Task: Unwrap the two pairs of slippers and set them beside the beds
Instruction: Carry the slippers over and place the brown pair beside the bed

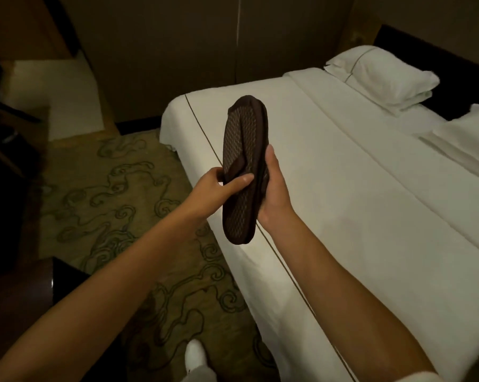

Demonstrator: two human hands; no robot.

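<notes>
A pair of dark brown slippers [244,150] is held upright in front of me, pressed together, the dotted sole facing me. My left hand [219,188] grips the near sole from the left, thumb across it. My right hand [271,188] cups the pair from the right side. Behind them lies a white bed [357,216] with a thin brown stripe along its edge. I see no wrapping on the slippers.
Patterned green carpet [117,205] covers the floor left of the bed. A white pillow [384,75] lies at the bed's head. Dark furniture [9,150] stands at the left, a dark rounded edge [31,285] at lower left. My white shoe [195,354] shows at the bottom.
</notes>
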